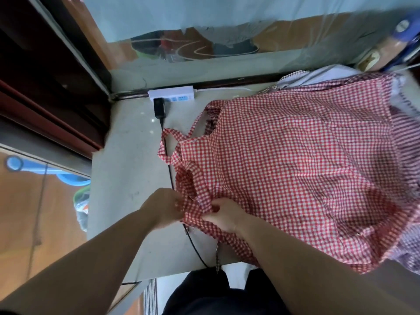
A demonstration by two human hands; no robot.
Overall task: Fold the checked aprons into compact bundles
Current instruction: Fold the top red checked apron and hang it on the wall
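Note:
A red-and-white checked apron (295, 167) lies spread over the pale table (129, 167), its neck straps (172, 142) looped toward the left. My left hand (163, 208) pinches the apron's near left edge. My right hand (225, 214) grips a fold of the same edge just beside it. A thin tie (217, 255) hangs off the table's front edge. More checked cloth (406, 142) lies under the apron at the far right.
A white power strip (172, 94) with a black plug (159, 108) sits at the table's back, and its black cable (169, 171) runs forward under the apron. A wall stands behind. At the left are a dark door frame and a blue tub (68, 177) on the floor.

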